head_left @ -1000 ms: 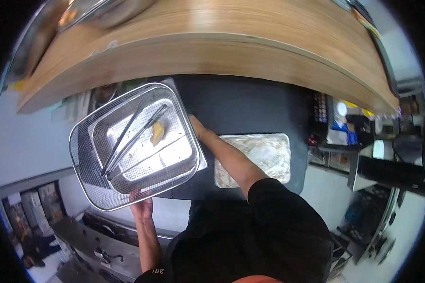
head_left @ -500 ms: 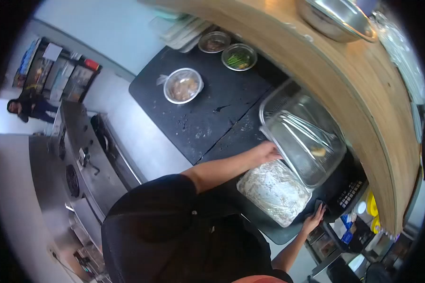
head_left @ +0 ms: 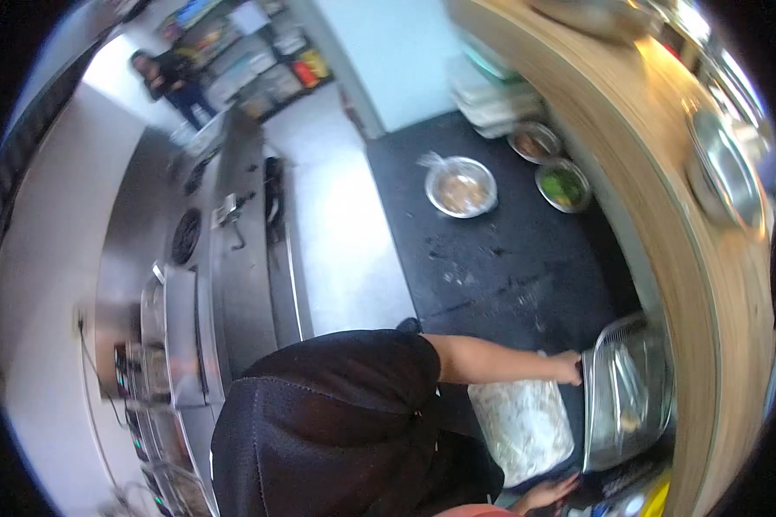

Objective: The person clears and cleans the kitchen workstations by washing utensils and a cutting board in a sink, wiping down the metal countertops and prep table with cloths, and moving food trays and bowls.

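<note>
My left hand [head_left: 566, 368] is closed on the near edge of a clear rectangular tub [head_left: 608, 431]. Long pale, shiny utensils [head_left: 631, 388] lie inside the tub. Between my two arms sits a plastic-wrapped, whitish block-shaped package [head_left: 523, 428], flat on the dark counter [head_left: 500, 289]. Low in the view, my right hand [head_left: 550, 494] rests beyond the package's lower end, its fingers pointing toward the tub. A dark cloth showed under those fingers a moment ago; now blur and the dark surface make it hard to see.
A steel bowl with a plastic bag [head_left: 461, 187] stands farther along the counter. Two small bowls, one with greens [head_left: 563, 185], sit near stacked trays [head_left: 496, 103]. A curved wooden ledge [head_left: 664, 198] overhangs the right side. Another person [head_left: 177, 86] stands far off by shelves.
The whole view has turned and shifted. The tub has moved away from the package, with my left hand still on its edge. My right hand stays near the package's lower end.
</note>
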The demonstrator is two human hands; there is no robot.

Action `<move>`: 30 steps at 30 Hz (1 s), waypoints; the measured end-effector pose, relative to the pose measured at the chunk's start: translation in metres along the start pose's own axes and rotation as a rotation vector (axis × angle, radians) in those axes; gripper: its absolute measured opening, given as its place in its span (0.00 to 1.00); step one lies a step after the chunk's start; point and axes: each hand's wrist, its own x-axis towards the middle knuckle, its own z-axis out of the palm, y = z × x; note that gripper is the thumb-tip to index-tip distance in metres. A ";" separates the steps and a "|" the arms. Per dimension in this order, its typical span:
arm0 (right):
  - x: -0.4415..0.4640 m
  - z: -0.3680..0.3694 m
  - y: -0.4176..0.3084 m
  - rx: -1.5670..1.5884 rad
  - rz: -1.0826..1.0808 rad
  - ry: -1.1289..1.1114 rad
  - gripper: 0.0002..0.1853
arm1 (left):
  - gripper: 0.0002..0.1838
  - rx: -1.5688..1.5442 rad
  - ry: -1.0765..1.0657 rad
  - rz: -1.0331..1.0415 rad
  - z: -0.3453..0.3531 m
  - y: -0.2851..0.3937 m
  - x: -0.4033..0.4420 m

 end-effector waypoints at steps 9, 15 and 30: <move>0.008 0.003 -0.007 0.073 -0.022 0.000 0.34 | 0.23 0.392 0.034 -0.361 -0.058 -0.118 -0.116; -0.005 0.000 0.001 -0.260 -0.125 -0.178 0.30 | 0.19 0.065 0.027 -0.172 -0.044 -0.110 -0.124; -0.225 -0.040 -0.138 0.369 0.149 -0.453 0.31 | 0.36 0.060 -0.234 0.023 -0.067 -0.102 -0.111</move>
